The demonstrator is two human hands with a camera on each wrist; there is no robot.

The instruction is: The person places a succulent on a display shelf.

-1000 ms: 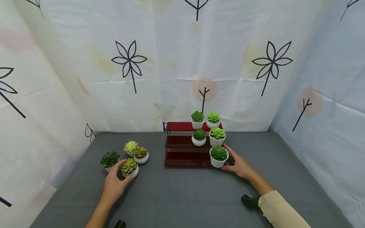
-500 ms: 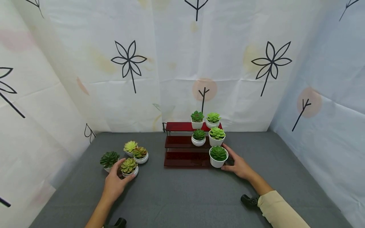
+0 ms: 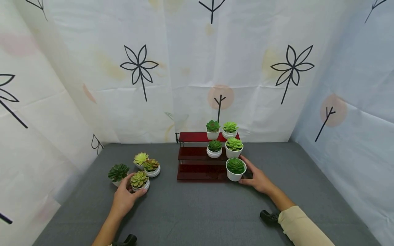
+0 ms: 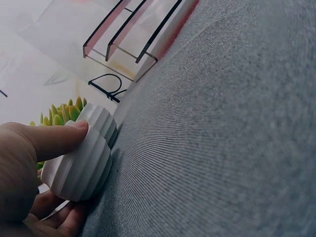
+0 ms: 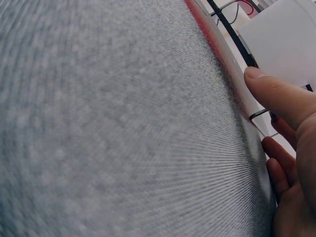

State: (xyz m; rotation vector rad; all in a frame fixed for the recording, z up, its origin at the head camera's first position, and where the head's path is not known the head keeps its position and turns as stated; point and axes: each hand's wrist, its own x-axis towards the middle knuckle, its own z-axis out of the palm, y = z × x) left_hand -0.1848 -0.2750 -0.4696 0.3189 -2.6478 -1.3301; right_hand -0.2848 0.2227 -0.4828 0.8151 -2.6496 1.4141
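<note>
At the left, my left hand [image 3: 124,198] grips a yellow-green potted succulent [image 3: 139,179] by its ribbed white pot [image 4: 81,165], thumb on one side and fingers on the other. The pot sits on or just over the grey cloth. At the right end of a dark red three-tier shelf [image 3: 200,172], my right hand [image 3: 258,179] holds a green potted succulent [image 3: 236,166] on the bottom tier. In the right wrist view its thumb lies against the smooth white pot [image 5: 281,44]; the other fingers reach past the shelf's end, their contact partly hidden.
Beside my left hand stand a dark green succulent [image 3: 118,172], a yellow one [image 3: 141,159] and a reddish one [image 3: 151,165]. More potted succulents fill the right side of the upper tiers, including a bright green one [image 3: 234,144]. A patterned cloth [image 3: 191,61] hangs behind.
</note>
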